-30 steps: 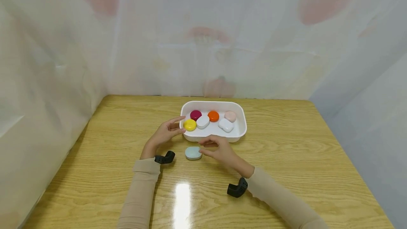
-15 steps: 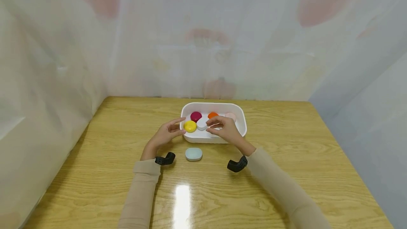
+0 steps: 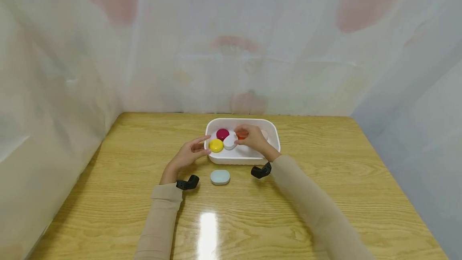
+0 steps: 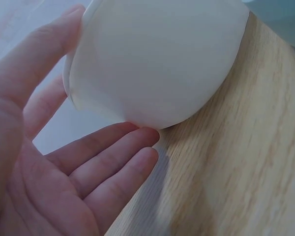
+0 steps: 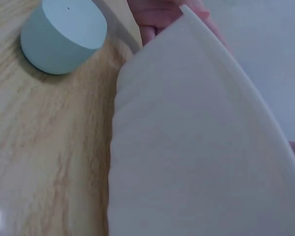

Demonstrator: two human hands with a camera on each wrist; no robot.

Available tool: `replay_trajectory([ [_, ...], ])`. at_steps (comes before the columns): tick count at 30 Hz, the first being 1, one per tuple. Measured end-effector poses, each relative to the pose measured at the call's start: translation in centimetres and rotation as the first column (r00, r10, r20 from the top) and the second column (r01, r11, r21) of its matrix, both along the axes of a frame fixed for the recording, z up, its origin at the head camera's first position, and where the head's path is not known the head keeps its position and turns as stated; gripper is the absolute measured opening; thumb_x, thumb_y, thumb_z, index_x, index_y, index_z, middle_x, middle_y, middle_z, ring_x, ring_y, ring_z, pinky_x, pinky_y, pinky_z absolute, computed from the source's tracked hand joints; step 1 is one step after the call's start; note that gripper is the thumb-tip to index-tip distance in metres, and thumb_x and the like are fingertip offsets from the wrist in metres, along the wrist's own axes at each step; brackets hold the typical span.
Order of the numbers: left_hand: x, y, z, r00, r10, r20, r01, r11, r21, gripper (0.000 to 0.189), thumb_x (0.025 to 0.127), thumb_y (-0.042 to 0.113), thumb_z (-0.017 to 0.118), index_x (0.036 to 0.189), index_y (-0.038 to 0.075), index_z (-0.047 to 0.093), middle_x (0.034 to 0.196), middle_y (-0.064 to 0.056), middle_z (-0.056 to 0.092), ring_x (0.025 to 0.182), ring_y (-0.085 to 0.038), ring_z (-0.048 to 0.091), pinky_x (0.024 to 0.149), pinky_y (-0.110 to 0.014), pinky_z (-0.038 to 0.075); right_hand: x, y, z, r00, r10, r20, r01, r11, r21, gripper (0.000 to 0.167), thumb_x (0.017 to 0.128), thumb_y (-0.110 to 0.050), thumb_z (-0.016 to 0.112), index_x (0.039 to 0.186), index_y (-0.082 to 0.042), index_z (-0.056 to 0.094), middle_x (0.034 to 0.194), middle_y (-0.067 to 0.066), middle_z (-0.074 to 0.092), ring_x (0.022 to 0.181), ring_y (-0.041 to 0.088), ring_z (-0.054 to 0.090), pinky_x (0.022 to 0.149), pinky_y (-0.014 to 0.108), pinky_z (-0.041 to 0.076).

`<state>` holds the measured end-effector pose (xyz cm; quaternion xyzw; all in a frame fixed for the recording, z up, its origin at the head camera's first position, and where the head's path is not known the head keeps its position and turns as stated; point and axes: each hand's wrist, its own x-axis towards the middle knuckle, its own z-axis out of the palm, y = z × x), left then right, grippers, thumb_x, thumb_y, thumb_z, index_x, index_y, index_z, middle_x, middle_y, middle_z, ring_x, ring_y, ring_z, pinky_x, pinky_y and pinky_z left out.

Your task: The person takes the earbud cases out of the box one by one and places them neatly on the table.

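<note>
A white rectangular tray with rounded corners holds several smooth rounded pieces. My left hand is at its left end; in the left wrist view, fairly straight fingers touch the outer wall and the thumb is at the rim. My right hand reaches inside the tray, fingertips and thumb beside a white oval piece and over an orange round piece, partly covered. Whether it pinches either is unclear. A yellow round piece and a dark red one lie at the left.
On the wooden table, a pale green oval piece lies in front of the tray. A pale pink piece shows behind the right hand. Hanging sheets enclose the table at the back and sides.
My right hand has moved from beside the pale green piece up and into the tray, now covering much of the orange piece. The left hand has stayed at the tray's left end.
</note>
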<state>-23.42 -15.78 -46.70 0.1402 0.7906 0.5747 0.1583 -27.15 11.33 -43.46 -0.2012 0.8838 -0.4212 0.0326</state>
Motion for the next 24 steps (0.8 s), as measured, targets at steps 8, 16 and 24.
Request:
replay_trajectory([
  [8, -0.1, 0.0, -0.1, 1.000, -0.001, 0.002, 0.001, 1.000, 0.005, 0.063, 0.091, 0.030, 0.066, 0.148, 0.020, 0.039, 0.153, -0.016, 0.040, 0.136, -0.038, 0.046, 0.110, -0.051, 0.042, -0.7, -0.4, -0.4, 0.999, 0.042, 0.024, -0.042, 0.999, 0.033, 0.045, 0.078, -0.006, 0.079, 0.119, 0.003, 0.063, 0.122, 0.020, 0.067, 0.118, 0.034, 0.062, 0.103, 0.042, 0.049],
  [16, -0.2, 0.0, -0.1, 1.000, 0.004, -0.008, -0.004, 1.000, -0.012, 0.065, 0.090, 0.034, 0.067, 0.148, 0.022, 0.039, 0.150, -0.015, 0.044, 0.134, -0.036, 0.049, 0.109, -0.049, 0.043, -0.8, -0.6, -0.8, 0.997, 0.081, 0.018, -0.082, 0.995, 0.057, 0.045, 0.077, -0.002, 0.077, 0.120, 0.006, 0.063, 0.123, 0.021, 0.066, 0.118, 0.033, 0.061, 0.104, 0.039, 0.049],
  [24, 0.2, 0.1, 0.1, 1.000, 0.006, 0.008, -0.006, 1.000, 0.002, 0.063, 0.091, 0.031, 0.066, 0.147, 0.020, 0.040, 0.152, -0.016, 0.042, 0.135, -0.038, 0.047, 0.109, -0.050, 0.043, -0.4, -0.4, -1.1, 0.997, 0.069, 0.025, -0.071, 0.993, 0.098, 0.043, 0.076, -0.005, 0.079, 0.115, 0.004, 0.065, 0.112, 0.020, 0.069, 0.101, 0.030, 0.064, 0.093, 0.038, 0.055],
])
